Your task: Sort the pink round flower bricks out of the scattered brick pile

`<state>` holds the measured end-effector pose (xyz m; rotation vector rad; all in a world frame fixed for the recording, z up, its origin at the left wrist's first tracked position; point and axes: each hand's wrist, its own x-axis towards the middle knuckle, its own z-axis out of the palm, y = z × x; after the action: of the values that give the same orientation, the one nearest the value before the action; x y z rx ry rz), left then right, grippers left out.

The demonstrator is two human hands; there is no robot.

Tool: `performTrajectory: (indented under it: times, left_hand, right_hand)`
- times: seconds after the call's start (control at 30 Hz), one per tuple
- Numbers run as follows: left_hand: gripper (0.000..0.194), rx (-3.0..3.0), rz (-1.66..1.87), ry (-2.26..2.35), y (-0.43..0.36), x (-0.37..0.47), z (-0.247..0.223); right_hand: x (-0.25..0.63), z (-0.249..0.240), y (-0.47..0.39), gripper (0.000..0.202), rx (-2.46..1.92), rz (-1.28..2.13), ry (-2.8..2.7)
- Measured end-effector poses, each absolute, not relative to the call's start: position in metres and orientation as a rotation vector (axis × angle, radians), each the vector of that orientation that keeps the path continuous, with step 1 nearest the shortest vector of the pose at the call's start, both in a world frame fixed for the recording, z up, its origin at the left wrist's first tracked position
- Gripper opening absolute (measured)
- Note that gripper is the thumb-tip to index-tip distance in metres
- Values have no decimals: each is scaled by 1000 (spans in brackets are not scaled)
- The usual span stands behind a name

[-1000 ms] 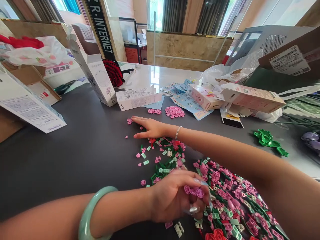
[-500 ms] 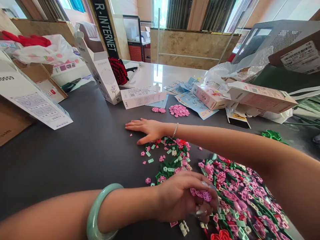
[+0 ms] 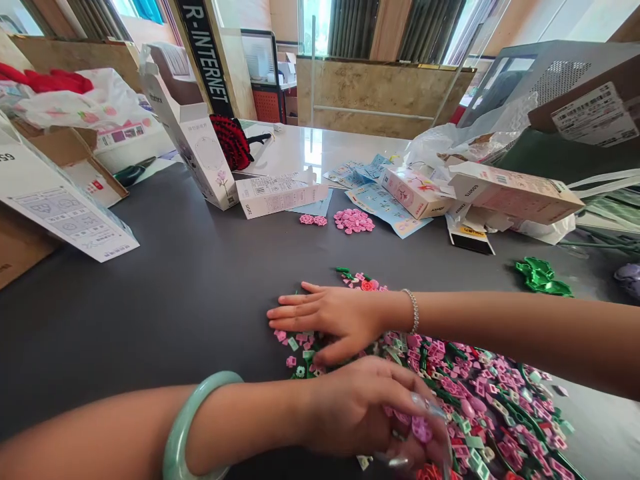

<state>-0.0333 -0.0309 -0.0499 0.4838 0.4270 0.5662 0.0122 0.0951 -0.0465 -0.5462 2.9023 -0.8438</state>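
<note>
My left hand [image 3: 370,413], with a pale green bangle on its wrist, is curled around several pink flower-shaped building-block pieces [image 3: 421,429] at the lower middle. Its fingers hang over the near part of a pile of loose pink, green, cream and red blocks [image 3: 480,400]. My right hand [image 3: 333,317], wearing a thin bracelet, lies palm down with fingers stretched out over the left part of the pile. Small pink and mint pieces [image 3: 295,350] show beside and below its fingers. What lies under both palms is hidden.
Beyond my hands are a heap of pink flower pieces [image 3: 354,221] and a smaller pink group [image 3: 313,219]. Blue leaflets [image 3: 393,207], a standing white box [image 3: 213,163] and other boxes line the far side. Green shiny leaf shapes [image 3: 543,277] lie at the right.
My right hand has come nearer, from the far edge of the scattered blocks onto them. My left hand has shifted slightly to the right and nearer, still holding the pink pieces.
</note>
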Motion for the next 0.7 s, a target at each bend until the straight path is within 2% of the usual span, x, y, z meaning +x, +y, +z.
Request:
performTrajectory:
  times: [0.1, 0.27, 0.47, 0.7]
  left_hand:
    - [10, 598, 394, 438, -36, -32, -53]
    - [11, 688, 321, 465, -40, -30, -50]
    - [15, 735, 233, 550, -37, -34, -41]
    - [17, 723, 259, 549, -35, -34, -42]
  right_hand:
    - [26, -46, 84, 70, -539, -929, 2895]
    - [45, -44, 76, 67, -557, -975, 2873]
    - [52, -27, 108, 56, -358, -814, 3023]
    - [63, -35, 160, 60, -19, -647, 3035]
